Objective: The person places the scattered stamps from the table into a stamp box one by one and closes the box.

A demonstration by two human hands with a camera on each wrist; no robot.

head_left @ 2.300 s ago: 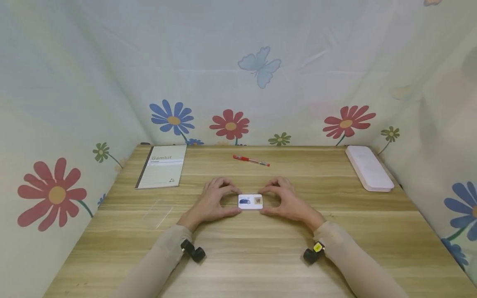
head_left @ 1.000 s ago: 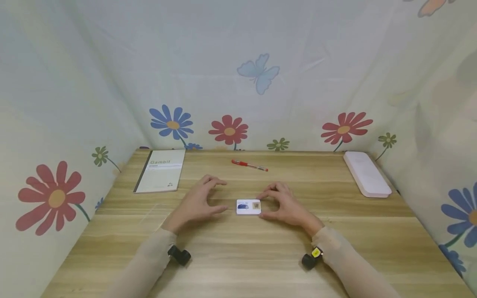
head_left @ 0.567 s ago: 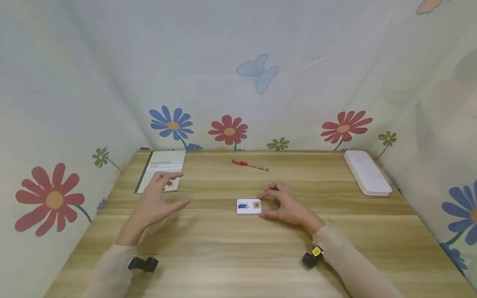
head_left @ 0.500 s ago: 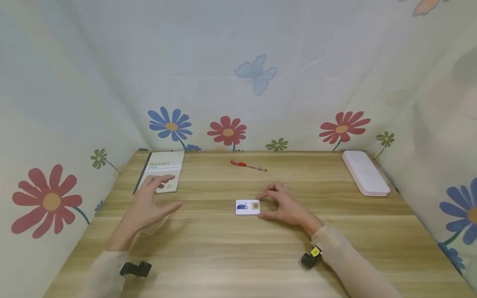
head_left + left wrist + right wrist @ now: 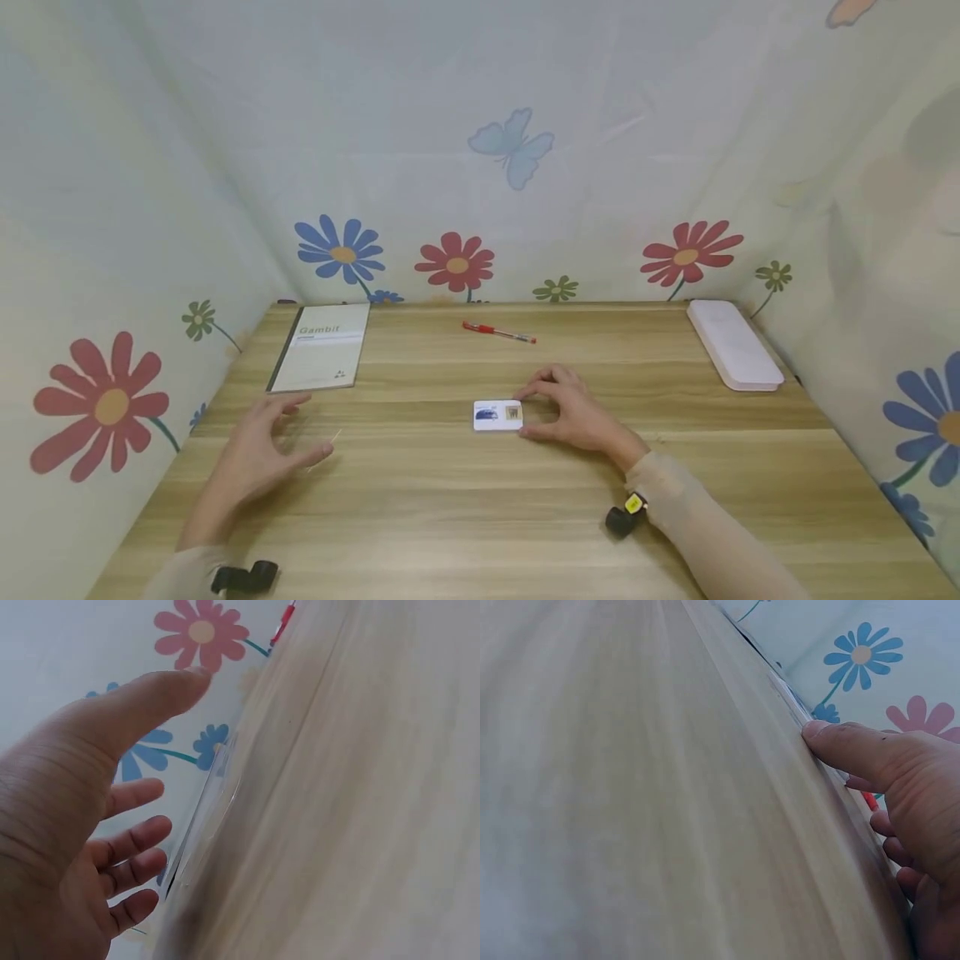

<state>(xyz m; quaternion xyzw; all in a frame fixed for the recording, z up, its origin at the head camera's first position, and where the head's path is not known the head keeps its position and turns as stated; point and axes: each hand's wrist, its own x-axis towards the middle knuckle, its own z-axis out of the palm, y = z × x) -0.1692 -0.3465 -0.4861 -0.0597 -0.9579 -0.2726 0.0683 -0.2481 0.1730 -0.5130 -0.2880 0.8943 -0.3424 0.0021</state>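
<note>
A small white card [image 5: 487, 415], printed with a dark blue picture and a gold square, lies flat on the wooden table in front of the person. At its right edge, the right hand [image 5: 581, 421] pinches it by the corners, thumb on the near side and index finger on the far side. The left hand [image 5: 251, 454] is above the table on the left, fingers spread and holding nothing. Close by it, a thin clear plastic sheet [image 5: 225, 802] shows in the left wrist view; in the head view the hand hides most of it.
A notebook marked Gambit [image 5: 322, 350] lies at the back left. Behind the card is a red pen [image 5: 498, 332]. A pale pink oblong case [image 5: 733, 343] sits at the back right. Flower-printed cloth [image 5: 397, 167] borders the table on three sides.
The left hand has let go of the card's left edge and moved left, past the notebook's near end, then closer to the person. The right hand stays on the card.
</note>
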